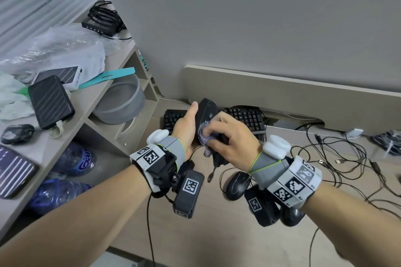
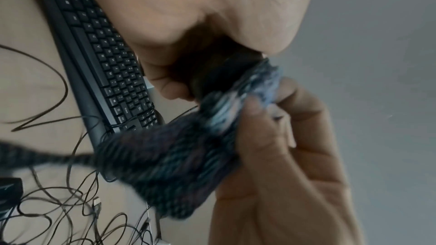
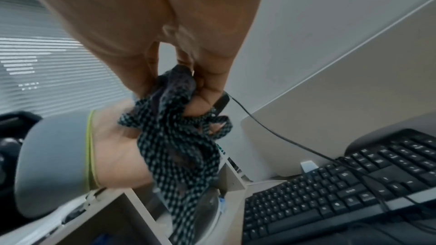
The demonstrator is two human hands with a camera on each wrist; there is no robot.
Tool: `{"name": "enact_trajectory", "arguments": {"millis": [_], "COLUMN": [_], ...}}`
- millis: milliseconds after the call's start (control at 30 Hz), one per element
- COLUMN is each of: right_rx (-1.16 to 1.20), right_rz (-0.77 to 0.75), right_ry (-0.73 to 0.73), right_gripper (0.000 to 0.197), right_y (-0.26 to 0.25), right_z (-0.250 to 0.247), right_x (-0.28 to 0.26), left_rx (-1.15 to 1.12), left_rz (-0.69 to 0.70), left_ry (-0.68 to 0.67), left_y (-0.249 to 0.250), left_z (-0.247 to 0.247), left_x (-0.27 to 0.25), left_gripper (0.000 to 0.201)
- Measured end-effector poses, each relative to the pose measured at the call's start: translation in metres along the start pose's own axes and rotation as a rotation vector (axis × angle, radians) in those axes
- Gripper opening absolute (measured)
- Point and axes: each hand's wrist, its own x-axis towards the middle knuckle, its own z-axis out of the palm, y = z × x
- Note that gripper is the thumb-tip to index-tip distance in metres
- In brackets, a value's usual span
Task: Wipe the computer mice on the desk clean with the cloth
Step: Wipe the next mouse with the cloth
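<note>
My left hand holds a black wired mouse raised above the desk, thumb along its left side. My right hand pinches a dark checked cloth and presses it against the mouse's lower face. In the left wrist view the mouse sits in my left palm with the blurred cloth over it. In the right wrist view my right hand's fingers bunch the cloth, whose tail hangs down. A second black mouse lies on the desk below my right wrist.
A black keyboard lies behind the hands against the desk's back panel. Loose cables spread over the desk's right half. A shelf unit on the left carries power banks, a grey bowl and plastic bags.
</note>
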Motion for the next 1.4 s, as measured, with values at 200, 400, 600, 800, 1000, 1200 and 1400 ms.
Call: {"name": "enact_trajectory", "arguments": {"millis": [200,400,600,800,1000,1200,1400], "right_rx": [-0.089,-0.003,-0.027,-0.016,-0.047,-0.005,0.009], "right_rz": [0.099,0.076,0.055,0.187,0.046,0.302,0.160], "right_ry": [0.117,-0.039,0.095,0.060,0.015,0.297,0.250], "right_gripper": [0.013,0.013,0.013,0.013,0.012,0.019,0.015], "right_y": [0.012,0.012,0.005,0.024,-0.004,0.023,0.005], "right_z": [-0.006,-0.002,-0.004,-0.010,-0.003,-0.018,-0.012], "right_x": [0.008,-0.003,0.008,0.009,0.004,0.028,0.023], "left_rx": [0.047,0.008,0.009,0.024,-0.004,0.087,0.131], "left_rz": [0.033,0.044,0.046,0.041,0.033,0.045,0.071], "left_ry": [-0.001,-0.020,-0.054,-0.080,-0.115,-0.107,-0.090], "left_y": [-0.003,0.004,0.003,-0.007,-0.004,-0.011,-0.013], "left_z": [0.000,-0.003,-0.001,-0.007,-0.005,-0.002,-0.002], "left_x": [0.003,0.005,0.003,0.007,0.004,-0.001,-0.005], "left_gripper": [0.047,0.043,0.045,0.040,0.045,0.041,0.045]}}
